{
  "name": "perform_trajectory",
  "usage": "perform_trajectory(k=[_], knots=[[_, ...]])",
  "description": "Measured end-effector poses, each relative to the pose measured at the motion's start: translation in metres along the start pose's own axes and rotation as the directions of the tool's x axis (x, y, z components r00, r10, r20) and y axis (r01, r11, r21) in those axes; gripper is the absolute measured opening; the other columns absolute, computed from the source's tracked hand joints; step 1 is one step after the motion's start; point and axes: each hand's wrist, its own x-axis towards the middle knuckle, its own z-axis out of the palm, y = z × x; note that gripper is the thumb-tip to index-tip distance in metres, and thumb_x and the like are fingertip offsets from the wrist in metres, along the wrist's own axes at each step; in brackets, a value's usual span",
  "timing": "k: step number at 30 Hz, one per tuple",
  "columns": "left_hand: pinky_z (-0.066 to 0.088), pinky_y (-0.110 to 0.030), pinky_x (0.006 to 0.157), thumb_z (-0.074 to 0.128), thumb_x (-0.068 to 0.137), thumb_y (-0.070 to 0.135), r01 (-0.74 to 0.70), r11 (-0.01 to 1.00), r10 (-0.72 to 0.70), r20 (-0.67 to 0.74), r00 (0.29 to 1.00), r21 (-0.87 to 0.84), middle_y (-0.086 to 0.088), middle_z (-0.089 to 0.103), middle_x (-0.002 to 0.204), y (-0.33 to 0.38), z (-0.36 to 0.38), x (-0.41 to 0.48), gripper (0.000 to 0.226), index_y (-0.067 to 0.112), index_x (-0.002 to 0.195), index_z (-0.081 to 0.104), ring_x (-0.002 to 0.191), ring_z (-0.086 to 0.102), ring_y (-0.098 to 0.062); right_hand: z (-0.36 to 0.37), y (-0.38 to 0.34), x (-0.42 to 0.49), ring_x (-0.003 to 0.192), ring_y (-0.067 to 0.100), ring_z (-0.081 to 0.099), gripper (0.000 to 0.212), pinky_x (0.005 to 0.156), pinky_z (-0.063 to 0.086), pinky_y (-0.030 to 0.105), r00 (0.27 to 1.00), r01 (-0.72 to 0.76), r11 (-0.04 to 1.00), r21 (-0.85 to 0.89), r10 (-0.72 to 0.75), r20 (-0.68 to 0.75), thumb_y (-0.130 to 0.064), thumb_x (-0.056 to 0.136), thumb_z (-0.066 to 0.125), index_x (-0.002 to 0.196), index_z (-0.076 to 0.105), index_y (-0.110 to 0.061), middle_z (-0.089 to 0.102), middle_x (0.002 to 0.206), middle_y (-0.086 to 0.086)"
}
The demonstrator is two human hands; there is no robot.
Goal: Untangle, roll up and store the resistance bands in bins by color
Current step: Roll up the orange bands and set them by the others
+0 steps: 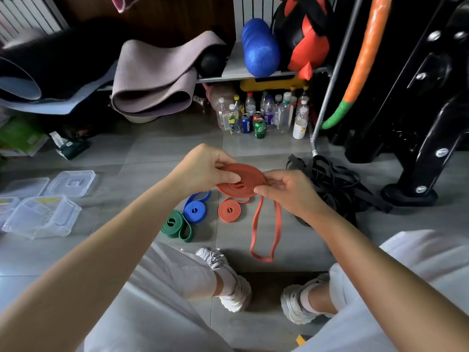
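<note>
So the red band (pixel 241 182) is a flat rubber strap. I'd guess it's light, floppy and a bit grippy, and springy enough that the coil wants to pop open the second you ease off. The thing to do is take it by the rim of the coil and squeeze across the layers, not pull on the loose bit.

Right now it's held in the air in front of the knees, wound into a flat disc, with the loose tail (pixel 253 229) hanging off its 5 o'clock side down to the floor (pixel 165 153).

The left grip (pixel 203 168) pinches the disc at its 9 o'clock edge. The thumb lies flat on top and the fingers look curled underneath. The right grip (pixel 286 191) has the 3 o'clock edge, fingers curled in and nipping the rim about where the tail comes off. Both are clamped on the band and neither is spread wide.

Below the disc there's a smaller red coil (pixel 229 210) on the floor at 6 o'clock, plus a blue coil (pixel 195 210) and a green coil (pixel 176 226) toward 7. The clear bins (pixel 43 217) are way out at 9, and a black tangle (pixel 335 184) sits at 3.
</note>
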Motion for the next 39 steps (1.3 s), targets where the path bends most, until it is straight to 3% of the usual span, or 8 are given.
perform_trajectory(k=[4, 10, 13, 15, 19, 22, 33, 39], knots=[[0.049, -0.01, 0.056, 0.073, 0.077, 0.0, 0.026, 0.966, -0.029, -0.006, 1.0, -0.258, 0.011, 0.069, 0.07, 0.006, 0.003, 0.003, 0.021, 0.006, 0.097, 0.069, 0.06, 0.065, 0.002, -0.016, -0.012, 0.008, 0.078, 0.003, 0.069, 0.027, 0.077, 0.054, 0.019, 0.999, 0.024, 0.999, 0.035, -0.023, -0.023, -0.001, 0.078, 0.071, 0.085, 0.07, -0.028, 0.073, 0.088, -0.001], [0.055, -0.016, 0.07, 0.067, 0.083, 0.003, -0.091, 0.973, 0.083, -0.047, 0.995, -0.212, 0.006, 0.069, 0.081, 0.009, 0.0, 0.018, 0.016, 0.014, 0.094, 0.068, 0.077, 0.068, -0.011, -0.033, -0.03, 0.035, 0.071, -0.008, 0.065, 0.023, 0.072, 0.05, 0.01, 0.999, 0.019, 0.979, -0.203, -0.009, 0.047, -0.008, 0.076, 0.075, 0.095, 0.073, -0.021, 0.071, 0.084, -0.009], [0.056, -0.022, 0.075, 0.069, 0.081, 0.004, -0.065, 0.969, 0.049, -0.073, 0.996, -0.238, 0.004, 0.07, 0.082, 0.003, 0.0, 0.031, 0.013, 0.007, 0.094, 0.07, 0.077, 0.069, -0.014, -0.042, -0.038, 0.047, 0.077, 0.003, 0.07, 0.023, 0.08, 0.055, 0.024, 0.998, 0.028, 0.949, -0.313, -0.009, 0.064, -0.015, 0.076, 0.077, 0.098, 0.074, -0.02, 0.074, 0.087, -0.006], [0.054, -0.023, 0.079, 0.07, 0.081, 0.01, -0.07, 0.991, 0.065, -0.055, 0.996, -0.11, 0.008, 0.068, 0.086, 0.0, 0.002, 0.04, 0.015, 0.01, 0.097, 0.07, 0.081, 0.066, -0.011, -0.048, -0.039, 0.053, 0.079, 0.007, 0.07, 0.022, 0.081, 0.055, 0.03, 0.996, 0.017, 0.918, -0.395, 0.018, 0.086, -0.02, 0.076, 0.078, 0.097, 0.074, -0.022, 0.075, 0.086, -0.005], [0.046, -0.031, 0.081, 0.067, 0.082, 0.029, -0.148, 0.918, 0.145, 0.034, 0.989, 0.368, 0.011, 0.063, 0.105, 0.004, 0.015, 0.053, 0.031, 0.027, 0.111, 0.058, 0.096, 0.058, -0.015, -0.047, -0.032, 0.061, 0.069, -0.002, 0.062, 0.019, 0.067, 0.047, 0.012, 0.995, 0.024, 0.848, -0.529, 0.031, 0.095, -0.024, 0.077, 0.077, 0.096, 0.075, -0.023, 0.074, 0.086, -0.006], [0.042, -0.029, 0.07, 0.061, 0.084, 0.025, -0.162, 0.886, 0.156, 0.051, 0.986, 0.435, 0.013, 0.057, 0.087, 0.006, 0.02, 0.066, 0.019, 0.028, 0.103, 0.059, 0.09, 0.056, -0.018, -0.045, -0.026, 0.068, 0.067, -0.002, 0.062, 0.016, 0.067, 0.048, 0.017, 0.996, 0.033, 0.84, -0.542, 0.015, 0.084, -0.023, 0.077, 0.076, 0.093, 0.075, -0.025, 0.072, 0.075, -0.012], [0.054, -0.035, 0.078, 0.073, 0.078, 0.01, -0.11, 0.992, 0.098, -0.167, 0.981, -0.066, 0.005, 0.07, 0.081, 0.002, 0.005, 0.097, 0.015, 0.021, 0.088, 0.071, 0.077, 0.066, -0.017, -0.067, -0.012, 0.08, 0.079, 0.001, 0.069, 0.033, 0.085, 0.054, 0.027, 0.995, -0.091, 0.975, -0.204, 0.08, -0.062, -0.013, 0.069, 0.08, 0.077, 0.068, -0.041, 0.071, 0.08, -0.021], [0.058, -0.023, 0.063, 0.066, 0.081, -0.003, 0.009, 0.83, -0.086, -0.113, 0.99, -0.558, -0.003, 0.072, 0.081, 0.006, 0.014, 0.09, 0.026, 0.023, 0.086, 0.064, 0.074, 0.069, -0.015, -0.066, -0.014, 0.082, 0.08, 0.002, 0.069, 0.026, 0.076, 0.051, 0.013, 0.992, -0.025, 0.996, 0.09, 0.036, -0.123, -0.009, 0.07, 0.075, 0.085, 0.07, -0.031, 0.073, 0.078, -0.017]])
